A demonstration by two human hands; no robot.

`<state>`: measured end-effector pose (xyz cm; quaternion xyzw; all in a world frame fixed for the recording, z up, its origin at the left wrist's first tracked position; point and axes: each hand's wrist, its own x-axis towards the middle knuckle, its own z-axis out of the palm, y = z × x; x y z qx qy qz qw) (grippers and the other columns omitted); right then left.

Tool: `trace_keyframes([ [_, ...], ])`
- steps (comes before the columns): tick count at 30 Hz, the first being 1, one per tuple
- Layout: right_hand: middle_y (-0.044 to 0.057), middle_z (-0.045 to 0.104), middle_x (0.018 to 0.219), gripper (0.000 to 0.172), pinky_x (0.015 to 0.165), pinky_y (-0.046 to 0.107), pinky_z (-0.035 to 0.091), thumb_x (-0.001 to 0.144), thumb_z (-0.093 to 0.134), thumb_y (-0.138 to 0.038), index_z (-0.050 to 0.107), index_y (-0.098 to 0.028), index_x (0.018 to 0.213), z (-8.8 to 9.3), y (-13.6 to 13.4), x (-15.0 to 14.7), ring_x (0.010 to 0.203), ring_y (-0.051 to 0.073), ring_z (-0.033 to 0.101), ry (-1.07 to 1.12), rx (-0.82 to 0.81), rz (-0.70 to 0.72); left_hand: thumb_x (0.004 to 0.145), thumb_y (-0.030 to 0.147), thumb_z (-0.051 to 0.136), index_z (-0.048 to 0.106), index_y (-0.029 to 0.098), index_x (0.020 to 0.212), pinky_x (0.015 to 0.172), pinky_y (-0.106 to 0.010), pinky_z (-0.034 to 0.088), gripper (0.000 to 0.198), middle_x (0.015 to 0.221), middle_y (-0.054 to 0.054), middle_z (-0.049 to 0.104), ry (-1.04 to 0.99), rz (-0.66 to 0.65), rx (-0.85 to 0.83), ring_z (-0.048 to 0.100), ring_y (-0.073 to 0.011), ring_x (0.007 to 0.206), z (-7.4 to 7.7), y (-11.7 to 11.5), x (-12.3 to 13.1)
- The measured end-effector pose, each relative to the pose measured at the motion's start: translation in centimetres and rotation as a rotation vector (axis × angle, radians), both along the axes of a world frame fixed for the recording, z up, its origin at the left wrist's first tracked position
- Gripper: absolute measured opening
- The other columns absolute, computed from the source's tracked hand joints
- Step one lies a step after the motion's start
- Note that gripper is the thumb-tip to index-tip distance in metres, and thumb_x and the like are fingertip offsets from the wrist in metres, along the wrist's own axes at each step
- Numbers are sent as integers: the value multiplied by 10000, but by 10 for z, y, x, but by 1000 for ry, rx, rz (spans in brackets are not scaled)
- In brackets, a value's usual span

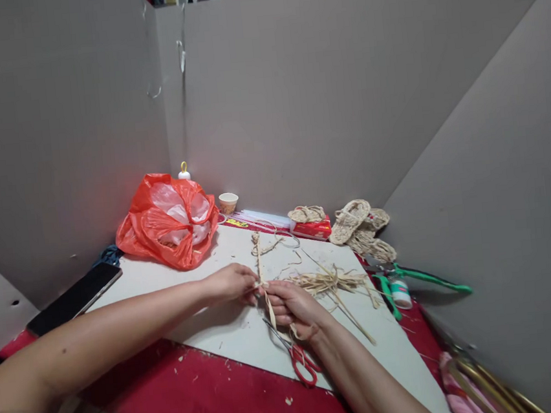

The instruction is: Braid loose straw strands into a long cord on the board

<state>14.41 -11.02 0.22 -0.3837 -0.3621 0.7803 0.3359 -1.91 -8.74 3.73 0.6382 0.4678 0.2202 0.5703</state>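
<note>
Over the white board, a thin braided straw strand runs upright away from my fingers. My left hand pinches its near end from the left. From the right, my right hand grips the same end, fingers curled, with a loose flat strip hanging below. Scissors with red handles lie under and beside my right wrist, blades partly covered. A bundle of dry straw strips lies just right of my right hand.
An orange plastic bag, a paper cup and a phone sit left and back. Woven straw slippers, green-handled pliers and a small white bottle stand right. Grey panels enclose the table.
</note>
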Motion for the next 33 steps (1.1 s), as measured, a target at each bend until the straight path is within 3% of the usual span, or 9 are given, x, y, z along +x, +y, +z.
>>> trace_keyframes([
  [4,-142,178,436,227,328,128,54,688,658,-304,493,-148,688,2,2,5,377,3,54,-19,-5,28,753,220,421,535,139,661,515,-221,321,167,502,50,435,-37,-90,0,356,-72,436,-18,6,13],
  [10,-122,202,455,237,353,170,50,779,576,-383,486,-172,721,5,-1,8,386,31,94,-231,50,85,740,203,425,551,132,638,630,-229,343,176,619,7,544,13,-257,184,433,-97,583,-20,20,2],
  [13,-101,241,455,268,368,192,107,850,467,-410,504,-172,731,6,-4,8,389,51,158,-473,225,87,723,199,437,519,144,627,534,-212,293,138,544,35,472,-18,-289,77,367,-75,505,-22,27,-2],
  [16,-73,306,498,264,423,192,212,871,424,-357,521,-165,718,7,-4,7,447,70,257,-692,412,98,759,278,437,497,162,653,417,-220,158,168,425,79,325,-51,-288,-134,219,-62,380,-22,27,-2],
  [19,-42,397,566,241,512,200,294,866,401,-294,517,-168,697,8,-4,6,540,95,356,-857,542,101,776,361,448,473,179,668,390,-230,89,213,384,99,268,-50,-258,-248,153,-61,336,-21,24,-1],
  [22,-15,474,615,238,554,211,309,860,379,-267,472,-179,659,10,-7,4,597,116,409,-996,616,85,762,324,452,478,171,641,405,-219,125,197,401,93,292,-53,-243,-204,184,-59,363,-23,22,1],
  [26,4,502,626,273,562,234,298,878,360,-314,438,-192,647,15,-11,5,603,135,429,-1135,671,62,724,274,457,442,161,573,478,-209,222,189,501,67,355,-67,-236,-9,276,-68,485,-31,23,3],
  [33,-10,476,581,277,543,233,293,877,354,-299,410,-197,625,13,-18,-10,572,131,443,-1033,625,-28,735,271,438,447,160,576,501,-213,239,195,531,57,367,-63,-215,59,303,-78,524,-38,20,3],
])
